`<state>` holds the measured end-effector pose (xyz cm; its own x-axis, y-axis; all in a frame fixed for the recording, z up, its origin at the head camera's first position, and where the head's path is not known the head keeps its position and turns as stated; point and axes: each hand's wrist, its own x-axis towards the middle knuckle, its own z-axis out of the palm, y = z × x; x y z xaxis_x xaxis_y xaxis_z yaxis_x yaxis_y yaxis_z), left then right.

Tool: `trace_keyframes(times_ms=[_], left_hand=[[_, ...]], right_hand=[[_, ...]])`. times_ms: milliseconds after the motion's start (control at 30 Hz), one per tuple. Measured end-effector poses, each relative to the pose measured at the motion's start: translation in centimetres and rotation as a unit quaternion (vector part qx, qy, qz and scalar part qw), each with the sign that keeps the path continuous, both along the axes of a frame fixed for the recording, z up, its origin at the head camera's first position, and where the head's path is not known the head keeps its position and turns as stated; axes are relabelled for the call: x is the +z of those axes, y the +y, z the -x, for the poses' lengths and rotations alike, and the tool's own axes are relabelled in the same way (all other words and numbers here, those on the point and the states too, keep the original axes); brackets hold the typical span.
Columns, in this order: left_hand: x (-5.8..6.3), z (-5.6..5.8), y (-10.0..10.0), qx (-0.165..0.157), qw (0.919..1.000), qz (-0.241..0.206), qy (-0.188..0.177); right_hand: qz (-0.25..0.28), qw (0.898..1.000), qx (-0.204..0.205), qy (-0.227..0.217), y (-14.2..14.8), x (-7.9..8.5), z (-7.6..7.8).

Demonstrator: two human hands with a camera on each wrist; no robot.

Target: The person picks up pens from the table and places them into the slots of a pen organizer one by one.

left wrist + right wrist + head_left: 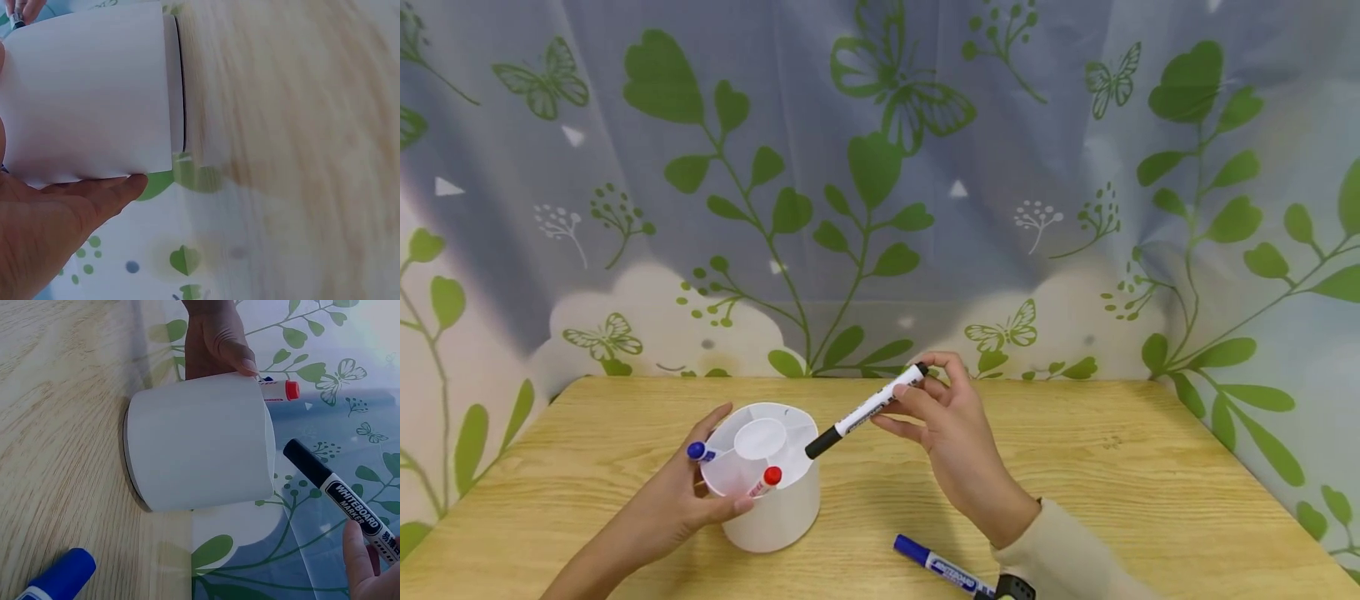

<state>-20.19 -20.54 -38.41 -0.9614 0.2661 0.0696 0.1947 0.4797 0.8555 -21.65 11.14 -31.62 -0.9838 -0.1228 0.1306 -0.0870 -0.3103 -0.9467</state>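
- Here's the tabletop, pale yellow wood with streaky grain running across it, butting up against a draped backdrop.
- That backdrop hangs in soft folds: grey-blue and white cloth, green leafy stems, butterflies, small white triangles.
- On the wood, left of centre, a smooth white holder, round-walled, with thin dividers around a circular middle well.
- Left hand grips its side, thumb near the rim, fingers spread round the wall.
- Inside stand a red-tipped marker and a blue-tipped marker.
- Right hand, fingers closed in a pinch, has the black-capped marker, slim, glossy white barrel, tilted, its cap just above the holder's rim and apart from it.
- Nearer, a blue-capped marker lies on the wood beside a beige sleeve.
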Motion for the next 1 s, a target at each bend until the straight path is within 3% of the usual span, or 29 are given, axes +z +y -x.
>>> trace_keyframes(times_ms=[367, 767, 1000], left_hand=[[0.0, 0.2, -0.5, -0.016, 0.9994, -0.029, -0.013], [0.7, 0.3, -1.6, -0.056, 0.9955, -0.073, -0.022], [1.2, 0.3, -2.2, -0.066, 0.9953, -0.066, -0.027]], right_hand=[[-0.022, 1.000, 0.011, 0.014, -2.2, -0.4, 0.6], [-0.065, 0.997, 0.026, 0.036, -4.0, -0.8, 0.9], [-0.103, 0.994, 0.019, 0.043, -4.7, -1.1, 0.9]])
